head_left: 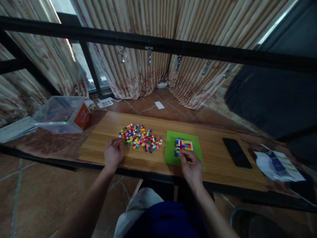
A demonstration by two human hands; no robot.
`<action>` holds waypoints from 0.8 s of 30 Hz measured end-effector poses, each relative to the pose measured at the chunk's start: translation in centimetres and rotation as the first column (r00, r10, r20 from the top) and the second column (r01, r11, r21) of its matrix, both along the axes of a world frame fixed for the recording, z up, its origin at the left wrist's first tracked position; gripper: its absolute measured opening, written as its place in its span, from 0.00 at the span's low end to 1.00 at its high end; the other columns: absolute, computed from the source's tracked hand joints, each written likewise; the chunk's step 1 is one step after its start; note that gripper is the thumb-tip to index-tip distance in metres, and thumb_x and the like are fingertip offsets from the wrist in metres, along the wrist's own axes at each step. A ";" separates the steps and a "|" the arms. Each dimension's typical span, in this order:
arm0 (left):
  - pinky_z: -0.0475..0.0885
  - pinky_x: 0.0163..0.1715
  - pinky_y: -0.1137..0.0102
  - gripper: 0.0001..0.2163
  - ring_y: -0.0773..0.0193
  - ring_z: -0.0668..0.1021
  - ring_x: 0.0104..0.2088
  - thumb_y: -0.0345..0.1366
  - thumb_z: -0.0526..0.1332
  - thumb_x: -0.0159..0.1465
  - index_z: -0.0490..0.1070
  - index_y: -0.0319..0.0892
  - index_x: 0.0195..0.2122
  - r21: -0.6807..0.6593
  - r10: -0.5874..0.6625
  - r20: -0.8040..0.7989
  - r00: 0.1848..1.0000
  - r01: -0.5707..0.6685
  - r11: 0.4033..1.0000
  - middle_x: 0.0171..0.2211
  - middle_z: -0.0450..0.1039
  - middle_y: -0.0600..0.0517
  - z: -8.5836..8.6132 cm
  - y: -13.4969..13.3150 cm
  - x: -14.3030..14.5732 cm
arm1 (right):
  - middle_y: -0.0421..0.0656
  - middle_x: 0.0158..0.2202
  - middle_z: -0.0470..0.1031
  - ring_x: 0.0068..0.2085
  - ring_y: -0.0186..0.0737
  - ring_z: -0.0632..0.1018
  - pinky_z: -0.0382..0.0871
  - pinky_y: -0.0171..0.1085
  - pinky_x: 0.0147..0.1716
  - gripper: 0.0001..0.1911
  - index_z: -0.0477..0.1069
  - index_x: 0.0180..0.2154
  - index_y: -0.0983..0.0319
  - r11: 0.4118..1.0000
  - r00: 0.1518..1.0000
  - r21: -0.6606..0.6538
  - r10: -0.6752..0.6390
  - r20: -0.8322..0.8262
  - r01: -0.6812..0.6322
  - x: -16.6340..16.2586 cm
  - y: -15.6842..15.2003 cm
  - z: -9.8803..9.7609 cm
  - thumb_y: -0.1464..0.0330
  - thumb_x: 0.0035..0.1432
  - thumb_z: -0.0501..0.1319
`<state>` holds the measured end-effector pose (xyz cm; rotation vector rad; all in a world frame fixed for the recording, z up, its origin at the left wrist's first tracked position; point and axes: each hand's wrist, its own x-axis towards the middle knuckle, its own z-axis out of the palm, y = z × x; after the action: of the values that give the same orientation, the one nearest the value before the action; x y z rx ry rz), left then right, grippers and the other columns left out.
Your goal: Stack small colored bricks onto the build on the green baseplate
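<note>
My left hand [114, 154] rests on the wooden board at the left edge of a loose pile of small coloured toy bricks [141, 137]. Its fingers are curled in, and whatever they hold, if anything, is hidden. Over the near side of a green baseplate [170, 145] is my right hand [192, 167], thumb and fingers pinched together. Its fingertips are at the lower edge of a block of joined bricks [183, 144] in blue, white, red, yellow and other colours. Any brick in that pinch is too small to make out, and the hand covers part of the plate.
A black phone [237, 152] lies at the board's right, with crumpled packaging [277, 166] beyond it. At the left stands a clear plastic box [58, 114] with an orange label. A dark metal rail [158, 44] crosses in front of striped curtains [138, 72].
</note>
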<state>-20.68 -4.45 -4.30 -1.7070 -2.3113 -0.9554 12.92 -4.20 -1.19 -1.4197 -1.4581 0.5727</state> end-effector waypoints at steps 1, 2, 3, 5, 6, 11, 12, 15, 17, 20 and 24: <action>0.72 0.49 0.59 0.16 0.52 0.77 0.45 0.38 0.50 0.66 0.78 0.39 0.40 -0.001 0.000 0.005 1.000 0.000 1.000 0.42 0.78 0.41 0.1 0.0 0.0 | 0.46 0.38 0.78 0.39 0.41 0.77 0.70 0.40 0.40 0.12 0.78 0.37 0.60 0.995 0.994 -0.009 0.098 0.057 -0.098 -1.2 -0.2 0.2 0.63 0.59 0.58; 0.72 0.49 0.60 0.17 0.52 0.77 0.45 0.38 0.50 0.66 0.78 0.39 0.40 -0.003 0.002 0.013 1.000 -0.002 1.000 0.42 0.78 0.42 0.1 -0.1 0.1 | 0.45 0.37 0.78 0.37 0.41 0.77 0.70 0.40 0.39 0.12 0.78 0.38 0.60 0.986 0.980 -0.024 0.167 0.109 -0.165 -2.5 -0.2 0.2 0.65 0.60 0.57; 0.72 0.48 0.60 0.17 0.53 0.78 0.44 0.38 0.50 0.66 0.78 0.39 0.40 -0.006 0.003 0.024 1.000 -0.002 1.000 0.41 0.78 0.42 0.2 -0.1 0.1 | 0.45 0.36 0.77 0.36 0.40 0.77 0.70 0.39 0.38 0.11 0.78 0.38 0.60 0.979 0.967 -0.037 0.204 0.154 -0.201 -3.6 -0.1 0.2 0.66 0.60 0.56; 0.73 0.46 0.61 0.17 0.53 0.78 0.44 0.38 0.50 0.66 0.78 0.39 0.40 -0.014 0.001 0.046 0.999 -0.001 1.000 0.41 0.78 0.42 0.4 -0.1 0.2 | 0.45 0.36 0.77 0.37 0.41 0.77 0.70 0.39 0.39 0.12 0.77 0.39 0.60 0.969 0.939 -0.057 0.248 0.239 -0.241 -5.4 0.3 0.0 0.70 0.61 0.55; 0.73 0.46 0.62 0.17 0.54 0.78 0.43 0.38 0.50 0.66 0.78 0.39 0.40 -0.017 0.001 0.056 0.998 0.000 1.000 0.41 0.78 0.42 0.5 -0.1 0.3 | 0.45 0.36 0.77 0.38 0.41 0.76 0.70 0.39 0.40 0.12 0.77 0.39 0.60 0.966 0.926 -0.063 0.257 0.275 -0.250 -6.1 0.7 -0.3 0.71 0.61 0.54; 0.74 0.45 0.63 0.16 0.55 0.79 0.43 0.39 0.51 0.66 0.78 0.39 0.40 -0.013 -0.005 0.078 0.997 0.006 1.000 0.41 0.78 0.42 0.5 -0.2 0.2 | 0.45 0.39 0.76 0.41 0.40 0.76 0.69 0.37 0.44 0.13 0.76 0.39 0.60 0.955 0.868 -0.096 0.296 0.398 -0.282 -7.9 2.7 -1.1 0.74 0.62 0.54; 0.74 0.45 0.64 0.16 0.55 0.79 0.43 0.39 0.51 0.66 0.78 0.39 0.40 -0.012 -0.005 0.080 0.997 0.005 1.000 0.42 0.78 0.42 0.4 -0.2 0.2 | 0.45 0.40 0.76 0.42 0.40 0.76 0.68 0.37 0.44 0.13 0.76 0.40 0.60 0.952 0.856 -0.105 0.305 0.419 -0.287 -8.1 3.0 -1.2 0.75 0.62 0.54; 0.74 0.44 0.64 0.16 0.55 0.79 0.44 0.39 0.51 0.66 0.78 0.40 0.41 -0.015 -0.003 0.078 0.997 0.004 1.000 0.42 0.78 0.43 0.3 -0.2 0.2 | 0.45 0.41 0.76 0.43 0.40 0.76 0.68 0.36 0.46 0.12 0.76 0.40 0.59 0.943 0.820 -0.137 0.331 0.466 -0.303 -8.5 3.6 -1.3 0.75 0.62 0.54; 0.73 0.44 0.63 0.16 0.54 0.79 0.43 0.39 0.51 0.66 0.78 0.40 0.40 -0.017 0.004 0.074 0.997 -0.003 1.000 0.42 0.78 0.43 0.3 -0.2 0.2 | 0.45 0.42 0.76 0.44 0.40 0.76 0.67 0.35 0.46 0.12 0.76 0.40 0.59 0.938 0.806 -0.158 0.346 0.480 -0.308 -8.6 3.8 -1.3 0.75 0.62 0.55; 0.73 0.44 0.63 0.16 0.54 0.79 0.43 0.39 0.51 0.66 0.78 0.40 0.40 -0.021 0.016 0.079 0.997 -0.014 1.000 0.42 0.78 0.43 0.4 -0.2 0.3 | 0.45 0.43 0.77 0.46 0.40 0.76 0.67 0.35 0.47 0.14 0.77 0.41 0.59 0.934 0.805 -0.170 0.356 0.474 -0.313 -8.5 3.7 -1.2 0.76 0.62 0.54; 0.74 0.43 0.64 0.15 0.55 0.79 0.43 0.39 0.51 0.65 0.78 0.41 0.41 -0.035 0.020 0.088 0.996 -0.017 0.999 0.43 0.78 0.43 0.5 -0.2 0.4 | 0.47 0.45 0.77 0.46 0.42 0.76 0.68 0.37 0.48 0.18 0.76 0.46 0.61 0.942 0.828 -0.145 0.336 0.448 -0.304 -8.1 3.2 -1.1 0.78 0.61 0.52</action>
<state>-20.31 -4.67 -3.83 -1.6865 -2.4074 -1.0134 4.83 -1.00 -2.32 -1.4354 -2.1123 0.5058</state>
